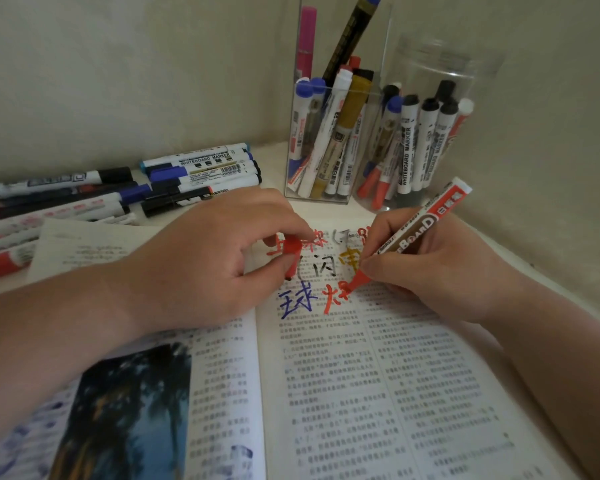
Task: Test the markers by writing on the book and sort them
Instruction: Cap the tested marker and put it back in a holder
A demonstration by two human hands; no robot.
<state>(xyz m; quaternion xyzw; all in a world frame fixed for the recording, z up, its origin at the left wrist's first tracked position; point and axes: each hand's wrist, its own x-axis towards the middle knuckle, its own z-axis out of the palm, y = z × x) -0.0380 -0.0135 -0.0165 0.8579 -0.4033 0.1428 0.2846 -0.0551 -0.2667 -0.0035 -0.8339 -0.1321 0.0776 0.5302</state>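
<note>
Book (326, 393) lies open nearest the camera, flat on the pale surface (274, 157). Its left page has a dark photo and its right page has printed columns.
Left hand (201, 258) rests over the book's spine near the top edge. Grip: thumb and fingertips are pinched together on a red cap (291, 251).
Right hand (440, 268) rests on the upper right page. Grip: fingers are clamped round the barrel of a red whiteboard marker (416, 233), which is uncapped and tilted, its back end pointing away from the book. The tip touches the page at a red character (333, 299).
Other marks at the top of the right page: a blue character (297, 303) just left of the red one, with black and gold characters above it. More red strokes are partly hidden by the left fingers.
Beyond the book's top edge stands a clear rectangular holder (326, 29) with upright markers capped blue, white, gold and pink. Just right of it, a clear round jar (440, 60) holds mostly black-capped markers.
Loose markers (84, 199) lie piled on the surface beyond the book's left page. Their caps are black, blue and red.
</note>
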